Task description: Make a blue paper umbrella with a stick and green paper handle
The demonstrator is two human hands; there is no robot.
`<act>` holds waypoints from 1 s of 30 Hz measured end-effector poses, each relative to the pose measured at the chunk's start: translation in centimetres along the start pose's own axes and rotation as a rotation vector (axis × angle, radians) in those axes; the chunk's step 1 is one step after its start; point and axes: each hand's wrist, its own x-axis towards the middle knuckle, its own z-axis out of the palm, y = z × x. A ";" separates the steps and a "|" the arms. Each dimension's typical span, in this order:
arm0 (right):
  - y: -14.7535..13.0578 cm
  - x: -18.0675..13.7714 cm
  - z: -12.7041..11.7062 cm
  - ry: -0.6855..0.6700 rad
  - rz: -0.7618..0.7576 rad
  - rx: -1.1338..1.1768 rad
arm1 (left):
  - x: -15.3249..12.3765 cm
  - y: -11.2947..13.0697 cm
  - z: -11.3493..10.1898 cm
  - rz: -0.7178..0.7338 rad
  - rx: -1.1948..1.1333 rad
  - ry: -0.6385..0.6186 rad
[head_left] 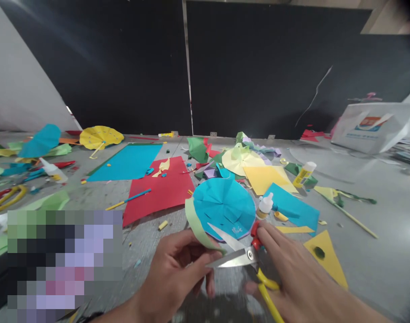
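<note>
My left hand (178, 264) is closed, pinching the lower end of a curved light green paper strip (195, 223) between thumb and fingers. In my right hand (288, 258) are scissors (237, 259) with yellow and red handles. Their blades are spread and point left, on either side of the strip's lower end, close to my left fingertips. Just beyond lies a round, creased blue paper disc (221, 202) with a pale purple edge. The strip overlaps the disc's left side. A small white glue bottle (265, 205) stands to the right of the disc.
Red paper (157, 193) and a blue sheet (127, 161) lie left of the disc. A glue stick (304, 175), a yellow piece (326, 260) and paper scraps are on the right. A yellow paper umbrella (101, 137) lies far left, a white bag (373, 128) far right. The lower left is pixelated.
</note>
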 end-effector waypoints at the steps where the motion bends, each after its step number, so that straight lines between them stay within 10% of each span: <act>1: -0.2 0.2 0.0 -0.001 -0.009 0.005 | 0.0 -0.1 0.0 -0.006 0.002 -0.002; 30: -1.7 0.7 -1.1 -0.132 0.143 0.206 | -0.2 0.4 0.1 -0.049 -0.060 -0.106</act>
